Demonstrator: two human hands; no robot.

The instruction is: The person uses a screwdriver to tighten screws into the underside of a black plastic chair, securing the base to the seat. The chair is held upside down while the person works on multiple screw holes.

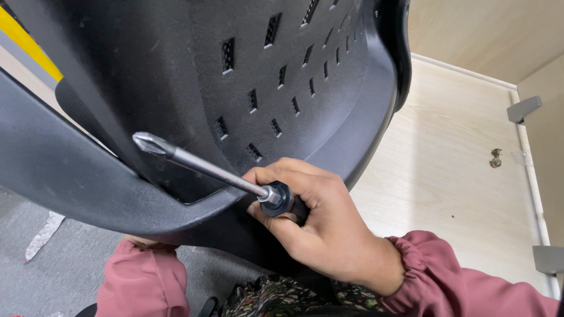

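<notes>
You hold a cross-head screwdriver with a bright steel shaft and black handle (pixel 235 176), its tip raised up and to the left over the edge of the textured black plastic chair shell with rows of slots (pixel 258 70). Your right hand (pixel 320 226) is fisted around the handle, knuckles against the shell, wrist in a dusky pink gathered sleeve (pixel 458 282). Your left hand is hidden under the shell, so I cannot tell its grip.

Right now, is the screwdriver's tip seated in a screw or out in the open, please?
Out: the screwdriver tip shows bare above the black chair part, gripped by the right hand.
</notes>
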